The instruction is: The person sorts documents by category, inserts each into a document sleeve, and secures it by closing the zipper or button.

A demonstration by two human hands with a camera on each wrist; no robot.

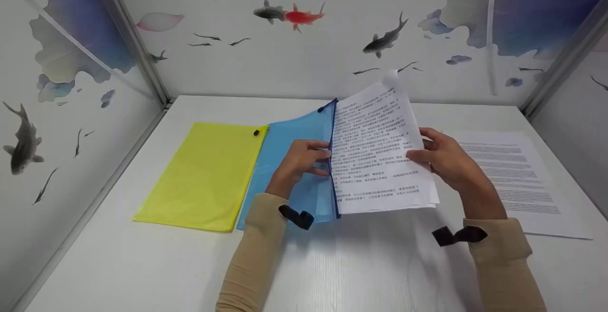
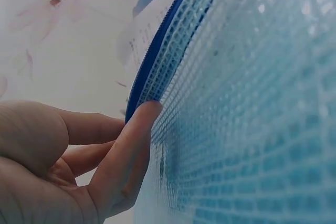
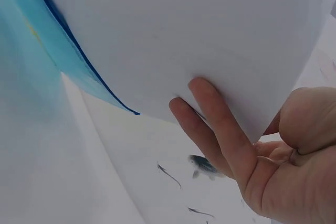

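Note:
My left hand [image 1: 300, 162] pinches the dark blue zipper edge [image 1: 331, 174] of a blue mesh zip folder [image 1: 289, 179], raised at its right side; the pinch shows closely in the left wrist view, thumb and fingers on either side of the edge. In my right hand [image 1: 449, 160] is a stack of printed paper sheets [image 1: 375, 155], held by its right edge with the thumb on the printed face. The fingers [image 3: 218, 108] press its blank back in the right wrist view. The sheets' left edge meets the folder's zipper opening; how far they reach inside is hidden.
A yellow zip folder [image 1: 199, 179] lies flat left of the blue one, their edges touching. More printed sheets [image 1: 517, 179] lie at the right, partly behind my right arm. White walls with painted fish [image 1: 304, 16] enclose the white table [image 1: 361, 264].

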